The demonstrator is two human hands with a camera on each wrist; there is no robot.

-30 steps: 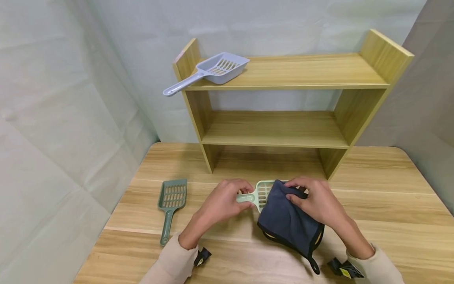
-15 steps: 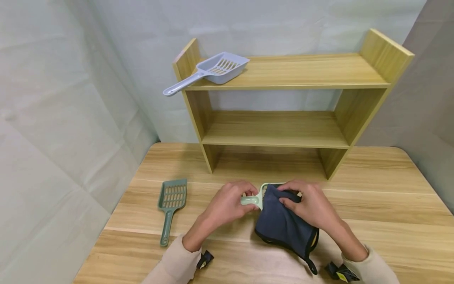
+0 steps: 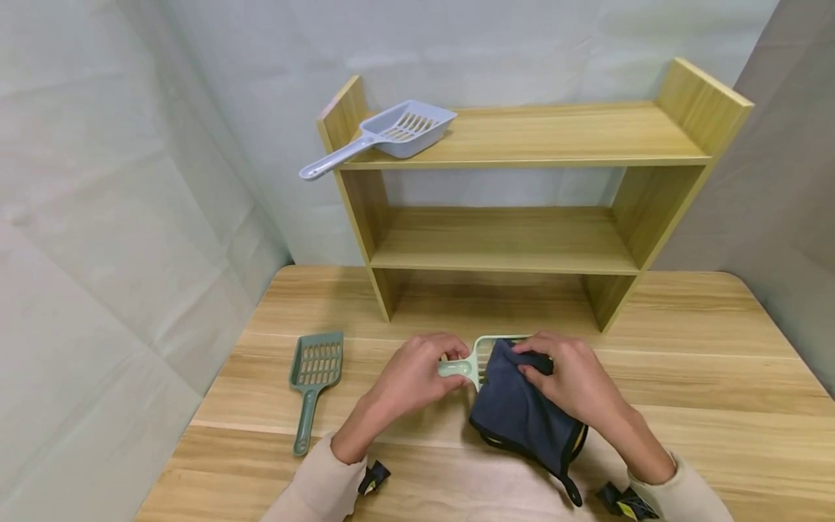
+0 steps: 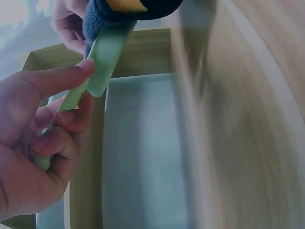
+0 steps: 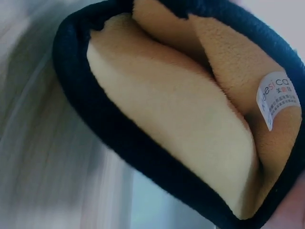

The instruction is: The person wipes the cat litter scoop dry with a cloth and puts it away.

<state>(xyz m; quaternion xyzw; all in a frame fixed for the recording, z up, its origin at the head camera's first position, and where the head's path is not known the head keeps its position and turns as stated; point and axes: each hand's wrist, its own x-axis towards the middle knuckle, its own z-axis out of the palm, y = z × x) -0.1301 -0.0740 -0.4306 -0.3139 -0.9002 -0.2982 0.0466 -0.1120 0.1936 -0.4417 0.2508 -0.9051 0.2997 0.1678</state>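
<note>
In the head view, my left hand (image 3: 417, 373) grips a light green litter scoop (image 3: 458, 367) by its handle, the slotted end pointing right. My right hand (image 3: 570, 377) pinches a dark blue cloth (image 3: 515, 406) with black edging, draped over most of the scoop's slotted end. Thumb and fingertips of the left hand (image 4: 38, 129) close round the handle of the scoop (image 4: 107, 62) in the left wrist view, with the cloth (image 4: 102, 21) wrapped over its far part. The right wrist view is filled by the cloth's folded yellow inner side (image 5: 167, 105) and a white label (image 5: 279, 98).
A dark green litter scoop (image 3: 306, 420) lies on the wooden table (image 3: 717, 377) at the left. Behind the hands stands a wooden shelf (image 3: 567, 138). On its top left rests a pale purple litter scoop (image 3: 342, 154), handle jutting past the side.
The cloth and right hand moved slightly left along the scoop. My left hand shifted the scoop right, then back left, baring more of its slots again.
</note>
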